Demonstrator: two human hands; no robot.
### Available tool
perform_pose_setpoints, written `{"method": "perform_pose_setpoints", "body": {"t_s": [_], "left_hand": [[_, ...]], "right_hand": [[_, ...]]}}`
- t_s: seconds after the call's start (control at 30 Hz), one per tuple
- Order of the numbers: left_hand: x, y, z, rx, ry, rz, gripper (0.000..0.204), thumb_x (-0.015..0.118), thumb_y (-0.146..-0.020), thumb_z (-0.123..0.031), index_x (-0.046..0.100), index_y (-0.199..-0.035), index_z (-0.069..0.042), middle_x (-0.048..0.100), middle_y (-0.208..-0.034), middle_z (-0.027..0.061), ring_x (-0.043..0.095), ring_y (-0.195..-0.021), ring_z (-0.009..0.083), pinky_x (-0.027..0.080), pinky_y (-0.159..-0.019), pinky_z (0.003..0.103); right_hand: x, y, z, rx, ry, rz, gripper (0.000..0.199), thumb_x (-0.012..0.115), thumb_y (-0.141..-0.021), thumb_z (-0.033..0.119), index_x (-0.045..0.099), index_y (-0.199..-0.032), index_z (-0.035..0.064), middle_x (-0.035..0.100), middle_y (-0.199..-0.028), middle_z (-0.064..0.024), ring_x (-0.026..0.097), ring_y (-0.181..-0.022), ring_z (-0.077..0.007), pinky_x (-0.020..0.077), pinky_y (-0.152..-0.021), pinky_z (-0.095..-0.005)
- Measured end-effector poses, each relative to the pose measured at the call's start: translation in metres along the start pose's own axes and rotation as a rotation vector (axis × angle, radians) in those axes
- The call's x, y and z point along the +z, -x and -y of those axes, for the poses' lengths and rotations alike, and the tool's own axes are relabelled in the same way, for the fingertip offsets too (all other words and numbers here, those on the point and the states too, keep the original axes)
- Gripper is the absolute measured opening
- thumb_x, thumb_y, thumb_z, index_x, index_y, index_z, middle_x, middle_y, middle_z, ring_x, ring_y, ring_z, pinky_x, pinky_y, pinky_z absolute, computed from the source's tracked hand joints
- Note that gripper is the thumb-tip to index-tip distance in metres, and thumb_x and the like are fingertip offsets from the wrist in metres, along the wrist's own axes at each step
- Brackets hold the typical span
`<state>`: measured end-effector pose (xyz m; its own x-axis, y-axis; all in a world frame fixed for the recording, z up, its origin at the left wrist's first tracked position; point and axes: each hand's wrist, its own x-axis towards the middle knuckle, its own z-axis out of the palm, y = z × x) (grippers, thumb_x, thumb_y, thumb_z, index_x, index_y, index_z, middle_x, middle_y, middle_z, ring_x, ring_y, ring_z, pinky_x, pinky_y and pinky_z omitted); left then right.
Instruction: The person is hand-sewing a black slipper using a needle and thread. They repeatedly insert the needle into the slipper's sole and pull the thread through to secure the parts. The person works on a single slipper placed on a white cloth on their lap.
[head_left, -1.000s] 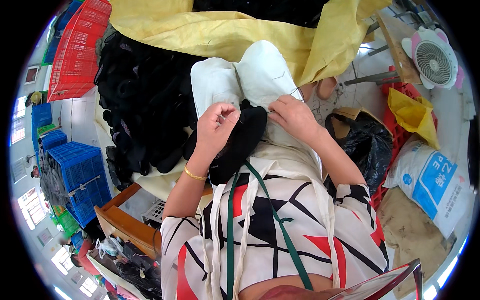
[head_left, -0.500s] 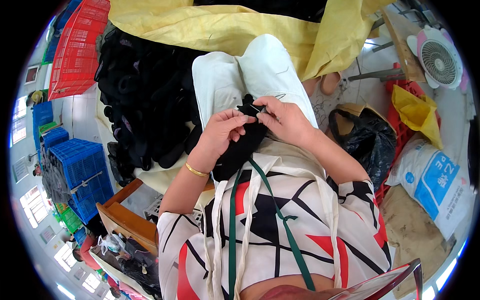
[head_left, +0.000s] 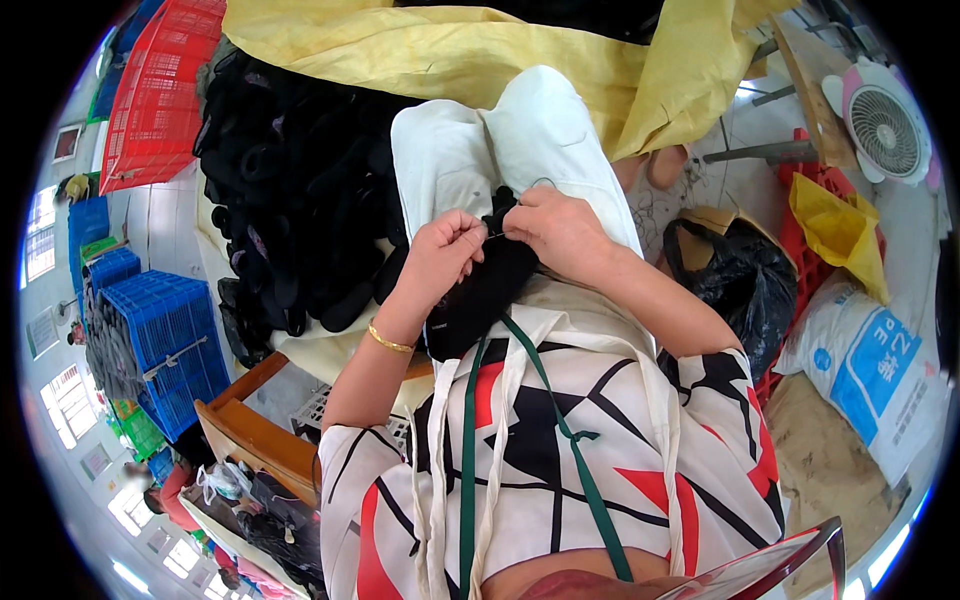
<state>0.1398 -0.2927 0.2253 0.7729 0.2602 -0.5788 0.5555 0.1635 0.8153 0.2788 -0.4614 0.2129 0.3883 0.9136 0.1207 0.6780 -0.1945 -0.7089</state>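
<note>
1. Left hand (head_left: 440,248): fingers curled in, thumb and fingertips pinched on the upper edge of a black fabric piece (head_left: 485,290); gold bangle (head_left: 388,341) on the wrist.
2. Right hand (head_left: 560,228): fingers bent, closed on the top end of the same black fabric piece, just beside the left hand, fingertips nearly touching. A thin bit of metal between the two hands, too small to identify.
3. Black fabric piece: long, dark, soft-looking; lying on the lap over white trousers (head_left: 480,150), running from the hands down toward the waist, lower end at the edge of a cream apron (head_left: 520,330).
4. Green strap (head_left: 560,420): crossing a patterned shirt in white, black and red, below the apron straps.
5. Heap of black pieces (head_left: 290,190): left of the knees, piled on pale sheeting, near the left hand but apart from it.
6. Yellow sack cloth (head_left: 480,50): spread across the top, beyond the knees.
7. Red crate (head_left: 155,95): upper left, past the heap.
8. Blue crates (head_left: 160,340): left edge, stacked.
9. Black bag (head_left: 735,285): right of the right forearm, on the floor.
10. Small fan (head_left: 885,120): upper right, facing the camera.
11. White sack (head_left: 870,370): right edge, with blue printing.
</note>
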Motion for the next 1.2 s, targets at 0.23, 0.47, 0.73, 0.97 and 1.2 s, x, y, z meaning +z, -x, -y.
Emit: {"method": "perform_pose_setpoints", "body": {"t_s": [0.23, 0.47, 0.73, 0.97, 1.2], "left_hand": [[0.009, -0.004, 0.017, -0.042, 0.073, 0.045, 0.018, 0.067, -0.095, -0.021, 0.067, -0.098, -0.003, 0.065, -0.076, -0.001, 0.055, -0.06, 0.0041, 0.043, -0.053, 0.018], [0.005, 0.004, 0.014, 0.104, 0.033, 0.053, 0.009, 0.061, -0.098, -0.017, 0.065, -0.096, -0.008, 0.064, -0.08, -0.0018, 0.053, -0.065, 0.004, 0.045, -0.059, 0.019], [0.002, 0.011, 0.011, 0.38, -0.237, 0.044, 0.008, 0.058, -0.098, -0.012, 0.06, -0.095, -0.005, 0.062, -0.082, -0.001, 0.055, -0.071, 0.0057, 0.046, -0.061, 0.022], [0.013, 0.001, 0.001, 0.713, -0.755, -0.15, 0.013, 0.067, -0.09, -0.016, 0.066, -0.093, -0.004, 0.067, -0.084, 0.0106, 0.065, -0.074, 0.0271, 0.051, -0.067, 0.036], [0.01, -0.012, -0.004, 0.746, -0.916, -0.208, 0.01, 0.069, -0.086, -0.019, 0.068, -0.082, -0.01, 0.07, -0.08, 0.0085, 0.067, -0.074, 0.0293, 0.053, -0.065, 0.041]], "right_hand": [[0.017, 0.005, 0.008, 0.037, -0.204, -0.042, 0.007, 0.068, -0.087, 0.013, 0.067, -0.094, 0.012, 0.061, -0.084, -0.005, 0.064, -0.08, -0.0249, 0.0502, -0.065, -0.0376], [-0.026, 0.017, -0.029, 0.625, -1.399, -0.343, 0.011, 0.056, -0.101, 0.018, 0.059, -0.094, 0.0102, 0.06, -0.079, -0.0025, 0.061, -0.071, -0.0128, 0.0519, -0.06, -0.0286], [-0.071, 0.07, -0.138, 0.75, -1.673, -1.065, 0.018, 0.053, -0.101, 0.011, 0.053, -0.086, 0.0037, 0.051, -0.071, -0.002, 0.053, -0.063, -0.0154, 0.0583, -0.089, -0.0406], [-0.063, 0.085, -0.141, 0.714, -1.607, -1.071, 0.025, 0.055, -0.099, 0.01, 0.053, -0.075, 0.0043, 0.05, -0.067, -0.0023, 0.053, -0.06, -0.0162, 0.0595, -0.085, -0.0403], [-0.116, 0.055, -0.083, 0.548, -1.573, -0.928, 0.011, 0.055, -0.1, 0.017, 0.052, -0.094, 0.0082, 0.053, -0.071, -0.0005, 0.055, -0.06, -0.0135, 0.0598, -0.07, -0.0394]]}}
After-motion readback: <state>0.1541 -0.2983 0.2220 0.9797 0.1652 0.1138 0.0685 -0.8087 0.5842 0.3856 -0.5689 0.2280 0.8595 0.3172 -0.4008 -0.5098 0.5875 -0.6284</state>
